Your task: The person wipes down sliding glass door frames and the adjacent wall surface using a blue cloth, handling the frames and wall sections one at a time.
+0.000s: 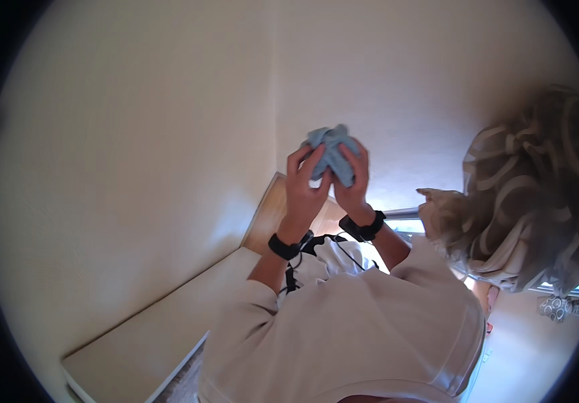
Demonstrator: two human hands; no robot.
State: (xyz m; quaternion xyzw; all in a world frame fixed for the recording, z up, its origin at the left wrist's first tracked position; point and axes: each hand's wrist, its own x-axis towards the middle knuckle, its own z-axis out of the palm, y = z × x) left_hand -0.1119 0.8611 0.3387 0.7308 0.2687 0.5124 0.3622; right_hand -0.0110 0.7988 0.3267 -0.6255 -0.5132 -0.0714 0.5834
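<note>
A crumpled light-blue cloth (333, 160) is bunched between my two hands, raised in front of me near the wall corner. My left hand (305, 186) grips its left side with bent fingers. On the right side my right hand (357, 176) holds it, fingers curled into the folds. The hands are close together at the bottom of the cloth. Black straps (283, 247) circle both wrists, and thin dark cables hang from them. Beneath the wrists lies white and black material (339, 254), partly hidden by my arms and shirt; I cannot tell what it is.
Plain walls (133, 151) meet in a corner behind my hands. A gathered brown patterned curtain (526, 186) hangs at the right, close to my right arm, with a bright window partly behind it. A long pale ledge (168, 317) runs along the left wall towards a wooden panel (266, 216).
</note>
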